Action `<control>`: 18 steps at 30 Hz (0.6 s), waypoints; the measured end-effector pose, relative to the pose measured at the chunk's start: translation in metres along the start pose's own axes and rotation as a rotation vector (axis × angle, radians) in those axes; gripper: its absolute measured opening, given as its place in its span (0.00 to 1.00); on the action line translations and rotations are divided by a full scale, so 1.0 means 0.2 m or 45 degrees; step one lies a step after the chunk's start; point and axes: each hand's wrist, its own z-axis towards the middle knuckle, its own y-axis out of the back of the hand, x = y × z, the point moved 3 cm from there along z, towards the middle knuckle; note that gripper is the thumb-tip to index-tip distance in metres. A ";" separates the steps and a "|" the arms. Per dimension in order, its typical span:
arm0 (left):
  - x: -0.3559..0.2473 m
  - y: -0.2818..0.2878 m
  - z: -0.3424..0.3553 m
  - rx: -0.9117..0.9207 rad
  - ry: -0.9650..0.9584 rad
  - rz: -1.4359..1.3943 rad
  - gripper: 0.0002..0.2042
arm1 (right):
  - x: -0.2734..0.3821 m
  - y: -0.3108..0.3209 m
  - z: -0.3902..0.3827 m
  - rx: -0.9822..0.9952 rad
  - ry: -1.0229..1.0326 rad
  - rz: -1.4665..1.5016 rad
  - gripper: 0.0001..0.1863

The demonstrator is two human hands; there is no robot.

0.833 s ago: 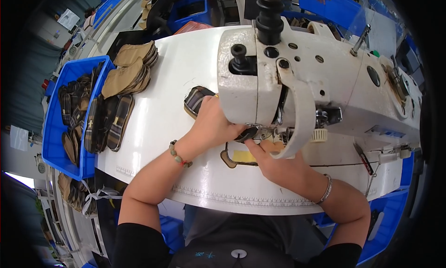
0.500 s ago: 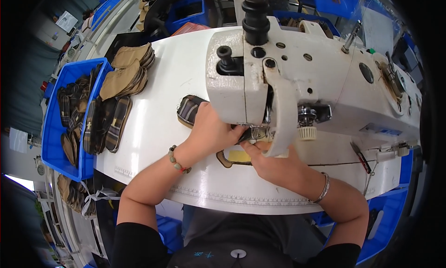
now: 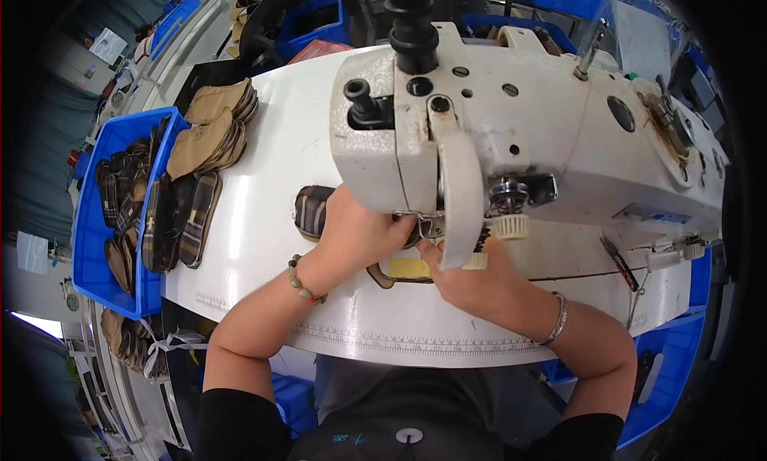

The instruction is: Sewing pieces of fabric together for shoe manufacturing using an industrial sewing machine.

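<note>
My left hand [image 3: 359,237] is closed on a plaid fabric shoe piece [image 3: 310,209], guiding it at the presser foot [image 3: 431,227] of a white sewing machine [image 3: 527,117]; thumb and fingertips sit close by the needle area. My right hand [image 3: 475,277] has its fingers bent against the same piece's near end, just right of the foot, partly hidden by the machine's curved guard [image 3: 462,173]. Below them a yellow strip [image 3: 406,266] shows on the white table [image 3: 264,285], with a tan-edged curved shape [image 3: 379,277] beside it.
A blue bin [image 3: 88,221] of plaid pieces stands at left, with more plaid pieces [image 3: 200,221] and tan stacks [image 3: 212,133] beside it. Thread snips [image 3: 619,265] lie at right. Other blue bins [image 3: 311,21] stand behind; another blue bin [image 3: 663,389] is below right.
The plaid piece's far end has swung left and down along with my left hand. The machine appears further left as the view shifts. Both hands stay at the needle area.
</note>
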 end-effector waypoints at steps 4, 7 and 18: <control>0.00 0.01 -0.01 0.026 0.146 -0.142 0.09 | -0.02 0.01 -0.01 -0.120 0.021 0.031 0.14; 0.00 0.02 -0.01 0.011 0.006 0.012 0.09 | 0.00 0.04 0.00 -0.117 0.052 0.006 0.14; -0.07 0.14 -0.09 0.424 -0.464 0.283 0.13 | -0.01 0.03 -0.01 -0.268 0.100 0.080 0.13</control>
